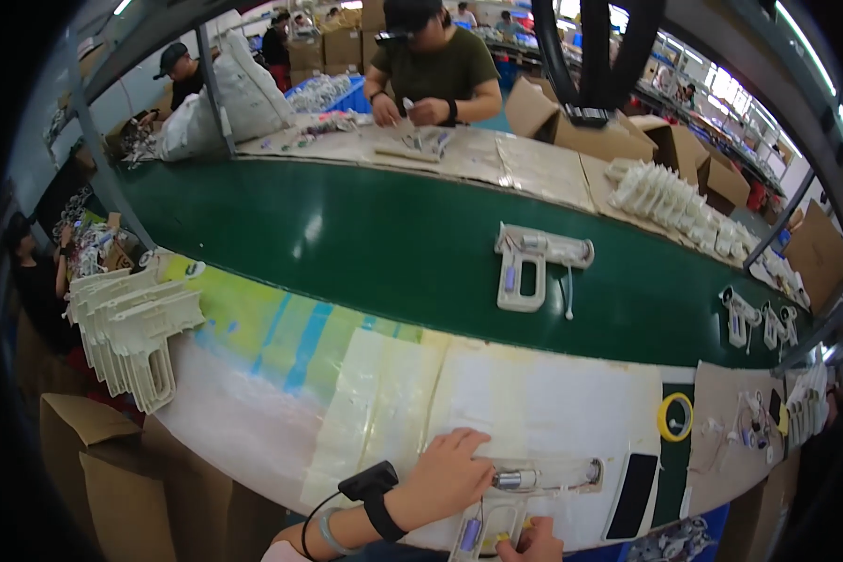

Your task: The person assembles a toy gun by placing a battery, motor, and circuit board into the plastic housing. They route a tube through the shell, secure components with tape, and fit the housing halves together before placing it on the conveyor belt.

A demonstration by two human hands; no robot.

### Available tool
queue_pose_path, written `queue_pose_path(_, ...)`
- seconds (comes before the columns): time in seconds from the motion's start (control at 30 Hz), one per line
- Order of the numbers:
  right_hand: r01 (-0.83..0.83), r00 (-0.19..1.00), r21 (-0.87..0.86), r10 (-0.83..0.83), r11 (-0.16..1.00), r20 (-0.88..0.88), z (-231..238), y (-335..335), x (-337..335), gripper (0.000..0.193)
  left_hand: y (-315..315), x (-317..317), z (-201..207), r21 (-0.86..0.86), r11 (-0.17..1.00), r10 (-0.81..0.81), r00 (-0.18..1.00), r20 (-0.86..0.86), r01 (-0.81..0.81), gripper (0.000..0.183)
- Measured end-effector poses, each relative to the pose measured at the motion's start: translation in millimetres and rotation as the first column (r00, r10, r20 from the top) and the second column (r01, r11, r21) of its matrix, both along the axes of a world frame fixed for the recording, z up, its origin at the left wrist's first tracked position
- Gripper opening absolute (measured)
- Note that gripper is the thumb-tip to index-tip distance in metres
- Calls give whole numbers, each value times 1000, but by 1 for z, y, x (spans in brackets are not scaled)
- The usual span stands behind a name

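Note:
A gun-shaped white plastic housing half (562,476) lies on the near worktop. A silver motor (515,480) sits in its barrel, and a purple cylindrical cell (470,534) is in the handle. My left hand (448,473), a black band on its wrist, grips the housing at the back end of the motor. Down by the handle my right hand (534,541) has its fingers bent together. Bits of yellow show at its fingertips, too small to name. The lower edge of the picture cuts off part of the handle.
A black phone (631,496) and a yellow tape roll (674,417) lie to the right. Stacked white housings (136,323) stand at left. Another filled housing (525,272) rests on the green conveyor belt (384,234). Across it, a co-worker (436,70) handles small parts.

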State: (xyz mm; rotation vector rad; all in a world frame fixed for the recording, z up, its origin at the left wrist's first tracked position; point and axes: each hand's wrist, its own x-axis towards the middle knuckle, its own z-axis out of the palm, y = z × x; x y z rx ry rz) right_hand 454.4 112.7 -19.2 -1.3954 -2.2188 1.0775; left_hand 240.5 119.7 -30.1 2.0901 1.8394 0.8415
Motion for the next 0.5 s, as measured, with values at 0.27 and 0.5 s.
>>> queue_pose_path(0.27,81,997,56,-82,995,2,4,9,-10,41,-10,-61,1,172,983,-87,981,171,58,12)
queue_pose_path(0.5,54,997,145,-62,988,52,-6,50,-51,46,-23,-169,-9,223,970,52,982,183,-93,9)
